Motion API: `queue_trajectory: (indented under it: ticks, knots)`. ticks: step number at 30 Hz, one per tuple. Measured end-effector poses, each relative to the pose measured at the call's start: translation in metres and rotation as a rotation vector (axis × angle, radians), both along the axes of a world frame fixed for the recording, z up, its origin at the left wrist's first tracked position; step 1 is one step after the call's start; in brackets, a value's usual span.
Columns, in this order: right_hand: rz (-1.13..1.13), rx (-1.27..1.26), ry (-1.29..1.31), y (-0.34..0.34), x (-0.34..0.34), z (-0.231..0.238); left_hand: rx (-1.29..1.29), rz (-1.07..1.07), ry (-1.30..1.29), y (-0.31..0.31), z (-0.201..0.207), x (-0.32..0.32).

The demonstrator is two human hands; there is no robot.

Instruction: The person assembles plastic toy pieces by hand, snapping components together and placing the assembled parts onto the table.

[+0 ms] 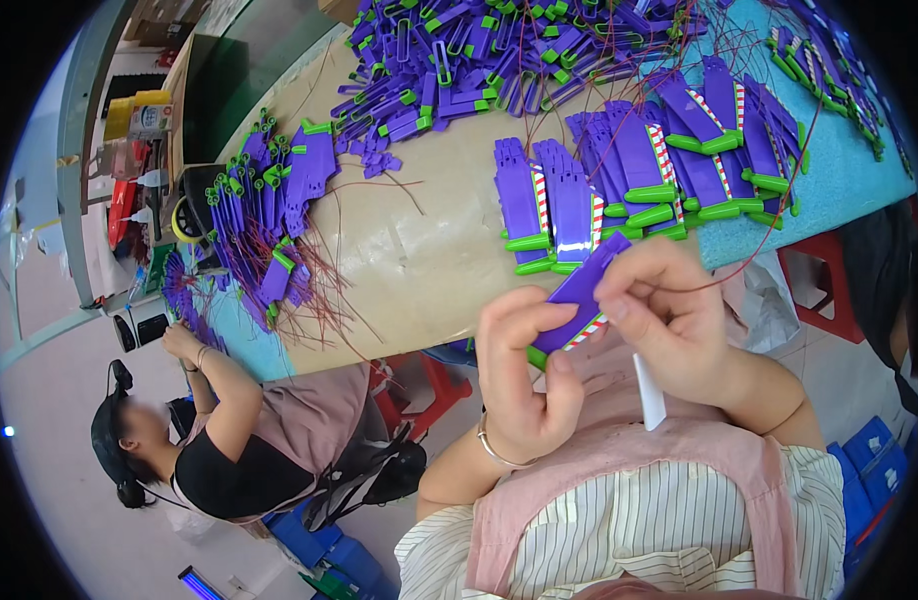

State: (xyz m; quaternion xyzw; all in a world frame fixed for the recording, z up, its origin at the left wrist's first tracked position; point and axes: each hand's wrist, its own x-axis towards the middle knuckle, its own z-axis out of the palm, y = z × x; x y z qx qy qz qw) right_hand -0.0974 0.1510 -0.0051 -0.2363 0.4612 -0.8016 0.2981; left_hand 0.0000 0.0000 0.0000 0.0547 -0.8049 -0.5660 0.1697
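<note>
Close in front of my chest, my left hand (527,375) grips a flat purple wing-shaped piece (585,288) with a green tip and a red-and-white striped edge. It is tilted, its plain end up to the right. My right hand (669,315) is closed at the piece's upper edge, thumb and forefinger pinched on a thin red wire (744,268) that trails off to the right. A flat white stick-like tool (649,393) juts down from under my right palm. Beyond my hands, similar striped purple pieces (571,205) lie on the table in overlapping rows.
A heap of purple and green parts (444,75) covers the far side of the beige table (399,240). At left lie bundled pieces with red wires (264,230). A co-worker (244,440) works at the left end. Red stools (424,395) stand beneath the table; blue bins (869,470) are at right.
</note>
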Motion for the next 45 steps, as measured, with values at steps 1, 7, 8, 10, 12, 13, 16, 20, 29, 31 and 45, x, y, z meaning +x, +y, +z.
queue_trajectory:
  ticks: [1, 7, 8, 10, 12, 13, 16, 20, 29, 31, 45]
  knots:
    - [-0.070, -0.012, -0.085, -0.002, -0.002, 0.006, -0.079, -0.067, 0.024, -0.002, 0.003, -0.004]
    - [0.120, 0.162, -0.181, 0.042, -0.032, 0.017, -0.290, 0.190, 0.311, -0.010, -0.009, -0.016]
    - [0.197, 0.205, -0.099, 0.057, -0.037, 0.013, -0.465, 0.141, 0.156, -0.014, -0.010, -0.026]
    - [0.377, 0.439, -0.054, 0.093, -0.046, 0.012, -0.799, 0.006, -0.141, -0.019, -0.017, -0.046]
    - [0.394, 0.593, 0.021, 0.126, -0.047, 0.002, -0.567, 0.008, -0.147, -0.017, -0.025, -0.047]
    - [0.378, 0.701, 0.046, 0.149, -0.043, -0.012, -0.535, -0.006, -0.129, -0.014, -0.025, -0.047]
    - [0.176, 0.887, -0.210, 0.215, -0.028, -0.075, -0.524, -0.046, -0.192, -0.012, -0.026, -0.041]
    - [-0.303, 1.031, -0.387, 0.289, 0.005, -0.203, -0.687, -0.046, -0.200, -0.007, -0.029, -0.033]
    - [-0.385, 1.507, 0.447, 0.291, 0.041, -0.313, -0.822, 0.064, -0.117, 0.010, -0.047, -0.040]
    - [-0.538, 1.429, 0.627, 0.293, 0.041, -0.316, -0.835, 0.067, -0.102, 0.011, -0.051, -0.040]
    - [-0.470, 1.946, 0.794, 0.276, 0.189, -0.393, -1.005, 0.151, 0.016, 0.002, -0.063, -0.044]
